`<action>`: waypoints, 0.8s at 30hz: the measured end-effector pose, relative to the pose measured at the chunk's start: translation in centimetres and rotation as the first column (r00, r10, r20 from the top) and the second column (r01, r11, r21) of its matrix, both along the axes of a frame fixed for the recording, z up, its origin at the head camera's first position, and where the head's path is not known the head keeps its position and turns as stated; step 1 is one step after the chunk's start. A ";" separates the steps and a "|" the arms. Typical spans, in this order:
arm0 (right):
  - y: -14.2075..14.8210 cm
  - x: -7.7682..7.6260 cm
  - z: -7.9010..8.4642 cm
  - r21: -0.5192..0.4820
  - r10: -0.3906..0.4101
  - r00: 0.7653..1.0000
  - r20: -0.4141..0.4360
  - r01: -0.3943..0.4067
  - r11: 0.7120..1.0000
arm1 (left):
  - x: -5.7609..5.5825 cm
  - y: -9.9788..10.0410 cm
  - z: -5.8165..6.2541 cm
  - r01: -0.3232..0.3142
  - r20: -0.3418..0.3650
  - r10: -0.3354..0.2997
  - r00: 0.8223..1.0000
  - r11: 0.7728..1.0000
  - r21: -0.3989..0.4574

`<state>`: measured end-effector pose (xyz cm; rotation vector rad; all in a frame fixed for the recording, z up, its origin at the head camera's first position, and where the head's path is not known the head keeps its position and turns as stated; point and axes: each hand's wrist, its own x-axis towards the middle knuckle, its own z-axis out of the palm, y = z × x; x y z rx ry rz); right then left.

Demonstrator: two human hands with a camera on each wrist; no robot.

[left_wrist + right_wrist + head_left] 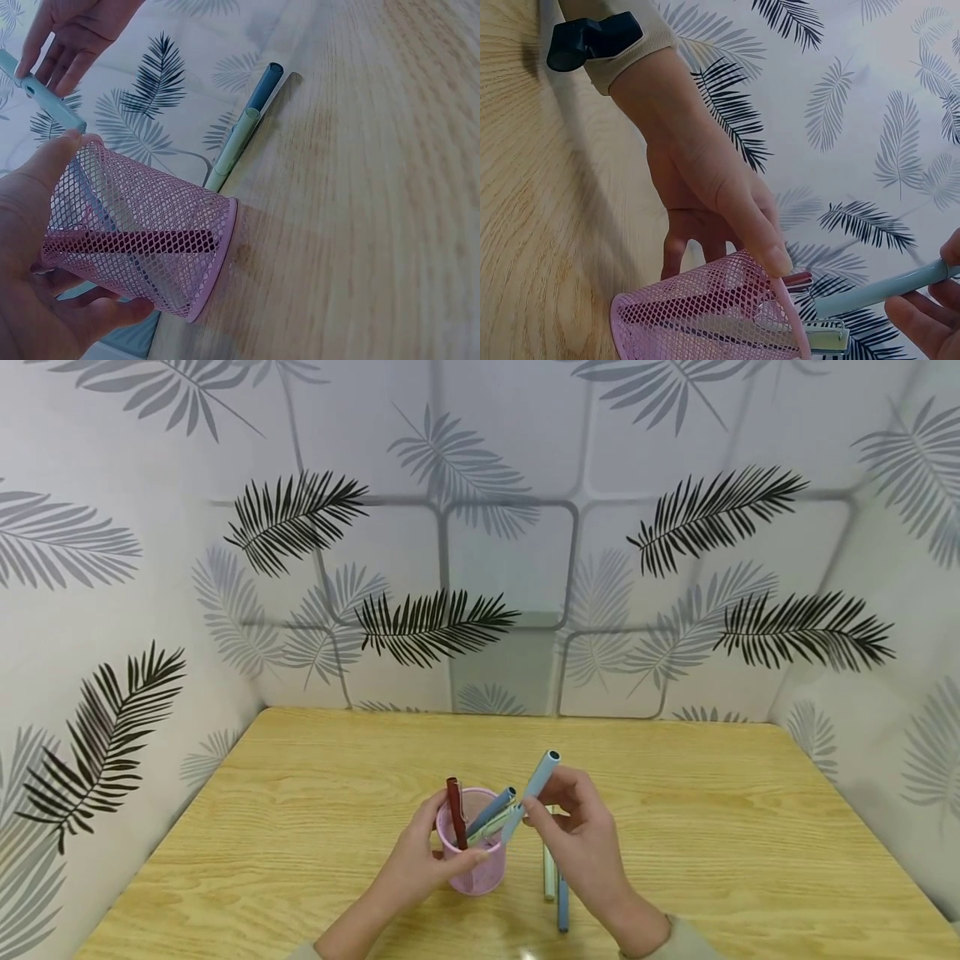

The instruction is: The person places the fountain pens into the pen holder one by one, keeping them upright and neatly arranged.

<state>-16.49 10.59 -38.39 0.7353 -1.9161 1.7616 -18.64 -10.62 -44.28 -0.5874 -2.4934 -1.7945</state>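
Pens (550,872) are lying nearest you on the bench (300,835); your left hand (417,860) is gripping the pink cup (487,875) (keep it steady); your right hand (585,843) is pinching the light-blue pen (541,775) beside the cup, probably wanting a steeper tilt.

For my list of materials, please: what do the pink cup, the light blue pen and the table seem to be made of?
Pink cup: probably painted metal, for its wall is an open mesh.
Light blue pen: smooth plastic or lacquered metal, uncertain; its even colour carries a soft shine.
Table: wood or wood-like laminate, slightly glossy, showing grain and a bright reflection.
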 end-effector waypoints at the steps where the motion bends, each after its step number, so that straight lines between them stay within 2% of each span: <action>1: -0.1 0.0 0.0 -0.011 0.004 1.000 -0.001 -0.004 1.000 | 0.0 0.0 0.1 -0.003 0.002 0.003 1.000 1.000 -0.002; 6: -0.5 -0.1 -0.5 -0.017 -0.011 1.000 0.028 0.012 1.000 | 0.8 0.3 1.6 -0.007 0.000 0.007 1.000 1.000 -0.015; 9: -0.7 -0.1 -0.8 0.004 -0.052 0.998 0.043 0.052 0.999 | 1.5 0.4 2.8 -0.007 -0.001 0.007 1.000 1.000 -0.019; 11: -0.8 0.0 -1.0 0.027 -0.088 0.995 0.042 0.087 0.996 | 1.8 0.4 3.1 -0.009 -0.002 0.009 1.000 1.000 -0.023; 14: -1.1 0.4 -0.5 0.070 -0.125 0.992 0.027 0.123 0.990 | 1.6 0.4 2.7 -0.013 -0.002 0.013 1.000 1.000 -0.017; 19: -1.4 1.4 0.8 0.151 -0.133 0.991 0.007 0.130 0.980 | 0.4 0.1 0.7 -0.011 0.008 0.011 1.000 1.000 -0.001; 21: -1.5 1.6 0.8 0.173 -0.126 0.992 0.011 0.122 0.977 | 0.1 0.0 0.1 -0.009 0.007 0.009 1.000 1.000 0.004; 24: -1.4 1.2 -0.3 0.200 -0.119 0.992 0.035 0.110 0.974 | 0.0 0.0 -0.3 -0.010 0.006 0.010 1.000 1.000 0.010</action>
